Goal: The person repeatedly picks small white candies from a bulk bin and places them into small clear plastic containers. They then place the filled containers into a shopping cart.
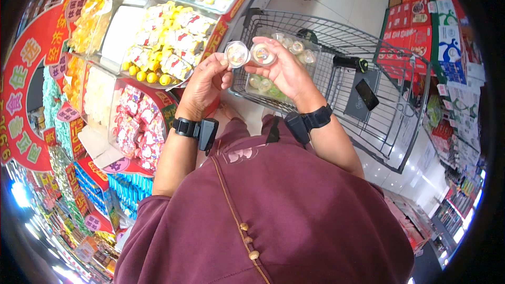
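Observation:
Between thumb and fingers, my left hand (210, 75) pinches a small round clear plastic cup (237, 54) with a lid. Beside it, my right hand (285, 67) holds a similar clear cup (263, 55), cradled in the fingers with its round face up. The two cups are close side by side; whether they touch I cannot tell. Beneath the right hand, partly hidden by it, a clear plastic container (317, 53) stands in the near end of a wire shopping cart (347, 33). Several similar round cups (296, 47) lie in it, with greenish ones (260, 83) lower down.
A dark phone (367, 94) and a black cylindrical object (349, 63) lie in the cart. To the left, a display holds yellow-and-white wrapped sweets (169, 39), pink-and-white wrapped sweets (140, 124) and blue packets (130, 191). Red boxes (408, 41) are stacked beyond the cart on the right.

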The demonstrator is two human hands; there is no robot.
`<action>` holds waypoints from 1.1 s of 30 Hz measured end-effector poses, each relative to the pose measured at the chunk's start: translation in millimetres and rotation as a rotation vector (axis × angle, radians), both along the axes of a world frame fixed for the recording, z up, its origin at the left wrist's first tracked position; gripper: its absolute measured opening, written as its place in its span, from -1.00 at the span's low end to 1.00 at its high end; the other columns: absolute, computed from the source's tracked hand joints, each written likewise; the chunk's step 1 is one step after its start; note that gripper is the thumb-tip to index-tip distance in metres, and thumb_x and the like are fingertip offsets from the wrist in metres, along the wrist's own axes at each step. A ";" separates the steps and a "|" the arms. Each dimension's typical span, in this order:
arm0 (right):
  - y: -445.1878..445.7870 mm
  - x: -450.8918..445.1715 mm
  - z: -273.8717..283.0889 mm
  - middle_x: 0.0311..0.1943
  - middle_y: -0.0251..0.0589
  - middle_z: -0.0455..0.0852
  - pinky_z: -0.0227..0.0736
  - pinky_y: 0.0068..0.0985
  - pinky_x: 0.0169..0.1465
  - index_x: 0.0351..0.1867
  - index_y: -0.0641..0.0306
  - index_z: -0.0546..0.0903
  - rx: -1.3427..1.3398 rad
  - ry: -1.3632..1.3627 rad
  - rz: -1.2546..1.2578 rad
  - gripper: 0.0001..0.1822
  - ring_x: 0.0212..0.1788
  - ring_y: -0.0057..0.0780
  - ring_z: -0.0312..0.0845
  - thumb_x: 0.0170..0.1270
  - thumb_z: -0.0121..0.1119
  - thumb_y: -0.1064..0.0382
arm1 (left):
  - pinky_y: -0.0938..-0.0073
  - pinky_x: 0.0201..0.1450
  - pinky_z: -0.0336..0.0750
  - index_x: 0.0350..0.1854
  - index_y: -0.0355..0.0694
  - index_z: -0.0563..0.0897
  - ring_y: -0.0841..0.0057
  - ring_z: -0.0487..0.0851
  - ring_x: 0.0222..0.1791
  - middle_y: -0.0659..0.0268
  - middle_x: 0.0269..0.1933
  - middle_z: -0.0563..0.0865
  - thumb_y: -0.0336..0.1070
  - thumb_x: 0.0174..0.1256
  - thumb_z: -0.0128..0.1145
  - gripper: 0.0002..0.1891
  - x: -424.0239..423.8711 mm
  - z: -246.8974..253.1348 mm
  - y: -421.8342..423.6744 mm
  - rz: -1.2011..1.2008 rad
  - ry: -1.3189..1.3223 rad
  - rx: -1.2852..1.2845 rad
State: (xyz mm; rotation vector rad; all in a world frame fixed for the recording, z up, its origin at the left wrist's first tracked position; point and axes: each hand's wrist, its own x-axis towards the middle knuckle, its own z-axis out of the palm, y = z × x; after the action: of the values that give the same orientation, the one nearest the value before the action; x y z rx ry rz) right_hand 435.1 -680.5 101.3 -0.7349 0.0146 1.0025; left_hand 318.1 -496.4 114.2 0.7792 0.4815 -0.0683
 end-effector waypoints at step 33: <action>163.0 -106.1 87.2 0.14 -0.06 0.54 0.64 -0.38 0.11 0.30 0.40 0.33 0.145 -0.340 0.496 -0.41 0.06 -0.31 0.64 0.34 0.29 0.24 | 0.56 -0.21 0.60 -0.10 -0.18 0.51 0.60 0.64 -0.34 0.32 -0.21 0.66 -0.32 0.40 0.15 -0.86 -168.4 85.1 87.3 0.460 -0.136 0.419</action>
State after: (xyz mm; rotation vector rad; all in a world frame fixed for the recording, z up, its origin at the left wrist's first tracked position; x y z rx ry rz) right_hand 329.0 -517.5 188.5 -0.7842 -0.5540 1.3188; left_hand 149.7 -409.1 199.3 1.0555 0.5422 0.5254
